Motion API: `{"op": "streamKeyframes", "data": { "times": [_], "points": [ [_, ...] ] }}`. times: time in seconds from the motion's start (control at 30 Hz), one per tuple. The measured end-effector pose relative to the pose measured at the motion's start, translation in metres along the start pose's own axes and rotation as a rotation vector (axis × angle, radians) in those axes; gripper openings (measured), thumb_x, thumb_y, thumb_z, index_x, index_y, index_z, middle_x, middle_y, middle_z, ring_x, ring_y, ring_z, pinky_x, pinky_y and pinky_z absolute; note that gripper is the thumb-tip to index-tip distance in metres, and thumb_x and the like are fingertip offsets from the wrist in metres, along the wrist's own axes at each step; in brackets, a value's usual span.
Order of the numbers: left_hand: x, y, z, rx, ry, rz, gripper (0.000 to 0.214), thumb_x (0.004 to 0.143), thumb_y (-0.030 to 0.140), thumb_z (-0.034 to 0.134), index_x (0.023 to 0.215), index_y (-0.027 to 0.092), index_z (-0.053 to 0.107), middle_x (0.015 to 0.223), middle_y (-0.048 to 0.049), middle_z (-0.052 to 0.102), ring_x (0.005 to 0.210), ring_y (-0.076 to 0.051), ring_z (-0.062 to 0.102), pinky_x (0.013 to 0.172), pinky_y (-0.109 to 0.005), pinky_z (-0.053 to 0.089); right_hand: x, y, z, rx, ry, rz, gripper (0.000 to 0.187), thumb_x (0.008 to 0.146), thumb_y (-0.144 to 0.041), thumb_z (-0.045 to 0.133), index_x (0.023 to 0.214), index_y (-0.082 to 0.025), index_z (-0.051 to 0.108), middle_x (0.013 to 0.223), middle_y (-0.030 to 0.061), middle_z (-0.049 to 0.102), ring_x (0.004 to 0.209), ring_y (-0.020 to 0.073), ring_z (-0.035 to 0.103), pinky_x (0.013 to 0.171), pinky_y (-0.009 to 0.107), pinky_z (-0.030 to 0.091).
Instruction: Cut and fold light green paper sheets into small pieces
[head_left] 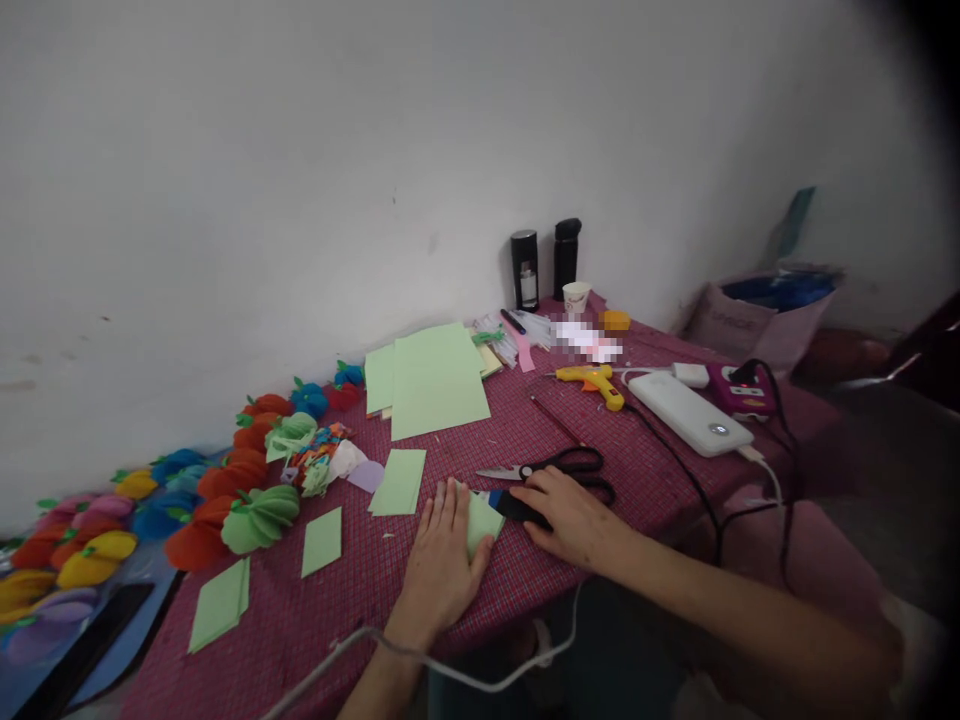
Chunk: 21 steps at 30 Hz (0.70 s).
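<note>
My left hand [442,560] lies flat with fingers stretched out, pressing on a folded light green paper piece [482,522] on the red checked tablecloth [525,440]. My right hand [571,515] is closed around a dark blue and black tool [508,503], its tip touching the green paper's right edge. Black-handled scissors [555,466] lie just behind my right hand. More cut green paper pieces [400,482] lie to the left.
Larger green sheets [435,380] lie further back. Colourful paper fruit shapes [225,490] line the left wall side. A yellow glue gun [594,381], a white power bank [690,412], cables, a paper cup [576,297] and two dark bottles [546,265] stand at the back right.
</note>
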<state>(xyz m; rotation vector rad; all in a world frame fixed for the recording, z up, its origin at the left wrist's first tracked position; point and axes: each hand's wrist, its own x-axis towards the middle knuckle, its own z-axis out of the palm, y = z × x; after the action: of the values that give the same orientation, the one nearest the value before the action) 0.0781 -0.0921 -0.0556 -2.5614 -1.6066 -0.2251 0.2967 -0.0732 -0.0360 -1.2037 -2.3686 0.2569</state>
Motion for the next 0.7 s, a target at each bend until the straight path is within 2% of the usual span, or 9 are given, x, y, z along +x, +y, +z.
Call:
{"op": "streamKeyframes", "data": {
  "times": [0.2, 0.33, 0.53, 0.7],
  "points": [
    [0.0, -0.001, -0.002, -0.022, -0.016, -0.003, 0.063, 0.086, 0.044, 0.03, 0.138, 0.012, 0.011, 0.143, -0.0128, 0.016, 0.131, -0.023, 0.012, 0.103, -0.044, 0.026, -0.001, 0.001, -0.003, 0.003, 0.026, -0.007, 0.039, 0.071, -0.018, 0.057, 0.11, -0.019, 0.054, 0.094, 0.0079, 0.053, 0.091, 0.0207, 0.046, 0.08, 0.035, 0.041],
    [0.0, -0.006, -0.001, -0.048, 0.013, -0.061, 0.055, 0.09, 0.034, 0.024, 0.137, 0.01, 0.012, 0.143, -0.0115, 0.019, 0.131, -0.019, 0.015, 0.104, -0.04, 0.026, 0.0, 0.0, -0.004, -0.005, 0.019, -0.005, 0.037, 0.071, -0.017, 0.057, 0.108, -0.019, 0.055, 0.092, 0.0077, 0.053, 0.091, 0.0207, 0.046, 0.08, 0.035, 0.041],
    [0.0, -0.01, 0.008, 0.08, 0.031, -0.083, 0.052, 0.089, 0.03, 0.025, 0.135, 0.007, 0.02, 0.138, -0.0128, 0.03, 0.129, -0.021, 0.023, 0.103, -0.042, 0.028, -0.001, 0.0, -0.004, 0.001, 0.042, -0.017, 0.034, 0.071, -0.018, 0.056, 0.105, -0.018, 0.056, 0.092, 0.0082, 0.052, 0.091, 0.0209, 0.046, 0.08, 0.035, 0.04],
    [0.001, -0.01, 0.011, 0.121, 0.064, -0.051, 0.051, 0.089, 0.029, 0.027, 0.136, 0.01, 0.018, 0.137, -0.0128, 0.033, 0.128, -0.022, 0.024, 0.101, -0.043, 0.032, 0.002, -0.001, -0.002, -0.004, 0.047, -0.023, 0.032, 0.071, -0.019, 0.055, 0.104, -0.018, 0.056, 0.092, 0.0078, 0.052, 0.089, 0.0205, 0.046, 0.079, 0.035, 0.04]
  ]
}}
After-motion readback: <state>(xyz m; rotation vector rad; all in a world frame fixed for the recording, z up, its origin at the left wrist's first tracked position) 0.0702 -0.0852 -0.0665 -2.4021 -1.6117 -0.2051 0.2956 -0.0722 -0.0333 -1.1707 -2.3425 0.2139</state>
